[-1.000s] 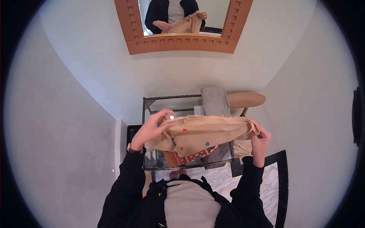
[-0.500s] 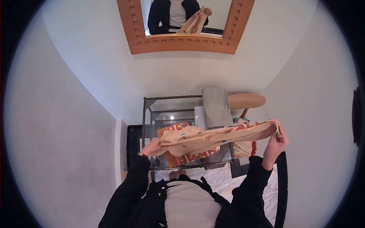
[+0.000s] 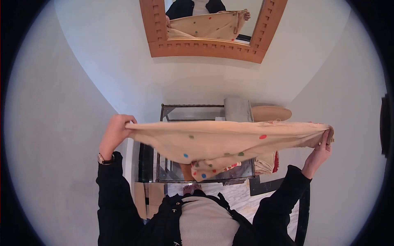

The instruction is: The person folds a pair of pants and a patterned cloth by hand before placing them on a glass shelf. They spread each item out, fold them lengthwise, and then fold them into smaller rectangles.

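Observation:
A beige cloth (image 3: 221, 137) with coloured dots is stretched wide between my two hands, its lower middle sagging to a hanging point. My left hand (image 3: 116, 133), with a watch at the wrist, pinches the left end. At the other end, my right hand (image 3: 320, 153) grips a bunched corner. Behind and below the cloth is a glass-topped table (image 3: 164, 174) with a dark metal frame; the cloth hides most of its top. A bit of red-and-white patterned fabric (image 3: 234, 167) peeks out under the hanging edge.
A grey folded cloth (image 3: 238, 109) lies at the table's back right, beside a tan round-topped piece (image 3: 271, 112). Folded cream cloths (image 3: 264, 163) with red edging sit at the right. A wood-framed mirror (image 3: 205, 49) hangs on the wall ahead. Cardboard-coloured boxes (image 3: 150, 197) stand low at the left.
My hands have moved apart, the left one up and outward, the right one slightly outward. The cloth has gone from a bunched strip to a broad spread sheet, covering more of the table.

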{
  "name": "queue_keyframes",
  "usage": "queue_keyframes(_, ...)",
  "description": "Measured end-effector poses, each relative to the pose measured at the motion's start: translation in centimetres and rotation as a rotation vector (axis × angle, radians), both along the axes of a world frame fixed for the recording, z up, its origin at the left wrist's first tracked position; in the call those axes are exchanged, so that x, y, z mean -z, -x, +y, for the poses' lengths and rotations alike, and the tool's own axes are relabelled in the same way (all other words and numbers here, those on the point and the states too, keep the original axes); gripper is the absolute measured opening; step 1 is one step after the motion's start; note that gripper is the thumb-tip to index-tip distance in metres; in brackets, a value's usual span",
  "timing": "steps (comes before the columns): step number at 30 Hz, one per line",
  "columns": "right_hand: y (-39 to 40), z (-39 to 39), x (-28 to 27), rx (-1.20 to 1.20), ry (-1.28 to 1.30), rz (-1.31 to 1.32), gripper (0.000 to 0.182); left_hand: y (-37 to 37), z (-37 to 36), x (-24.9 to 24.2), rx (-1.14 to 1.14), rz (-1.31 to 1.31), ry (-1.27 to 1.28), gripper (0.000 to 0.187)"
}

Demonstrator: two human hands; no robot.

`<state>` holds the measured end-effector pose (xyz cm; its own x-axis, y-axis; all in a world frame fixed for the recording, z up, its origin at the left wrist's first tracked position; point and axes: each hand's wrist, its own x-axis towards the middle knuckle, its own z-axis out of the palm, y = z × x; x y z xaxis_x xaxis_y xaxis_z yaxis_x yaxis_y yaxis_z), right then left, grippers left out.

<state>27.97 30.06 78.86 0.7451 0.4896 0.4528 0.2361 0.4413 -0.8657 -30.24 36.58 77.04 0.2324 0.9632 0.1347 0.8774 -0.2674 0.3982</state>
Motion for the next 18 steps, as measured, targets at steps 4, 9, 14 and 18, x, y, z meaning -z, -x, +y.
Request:
queue_keyframes(4,-1.3,-0.3,-0.5,0.067,-0.025,-0.044,0.034,1.4,0.0,-1.4,-0.149,-0.219,-0.516,0.031)
queue_keyframes(9,-2.0,0.2,-1.6,0.106,-0.113,0.009,0.034,4.7,2.3,3.1,-0.265,-0.276,-0.515,0.024)
queue_keyframes(14,-4.6,0.6,-0.4,0.097,-0.053,0.018,0.037,10.8,3.2,11.5,-0.406,-0.383,-0.265,0.017)
queue_keyframes(18,-7.0,-0.4,0.1,0.035,0.125,-0.121,0.039,14.5,1.7,11.9,-0.349,-0.459,-0.291,0.017)
